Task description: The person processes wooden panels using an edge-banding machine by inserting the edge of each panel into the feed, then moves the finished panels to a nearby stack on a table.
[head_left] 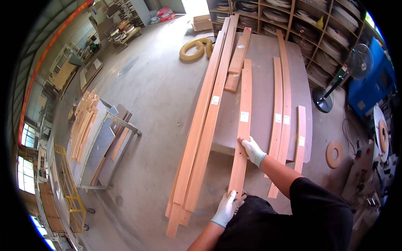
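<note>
Both my gloved hands grip a light wooden board (245, 96) with a white label, which points away from me over a grey-brown panel table (302, 71). My left hand (228, 209) holds its near end; my right hand (252, 151) is closed around its right edge farther up. Long stacked boards (197, 154) lie along the table's left side, jutting toward me past its near edge. Shorter stacked boards (240, 49) lie at the far end. Several narrow boards (284, 96) lie to the right of the held one, also labelled.
A cart (90, 167) of wood pieces and a yellow trolley (71, 201) stand left. A yellow coiled hose (188, 56) is on the floor beyond. Shelves of rolls (322, 25) stand behind; a fan (356, 62), blue machine (368, 83) and roll (334, 154) are right.
</note>
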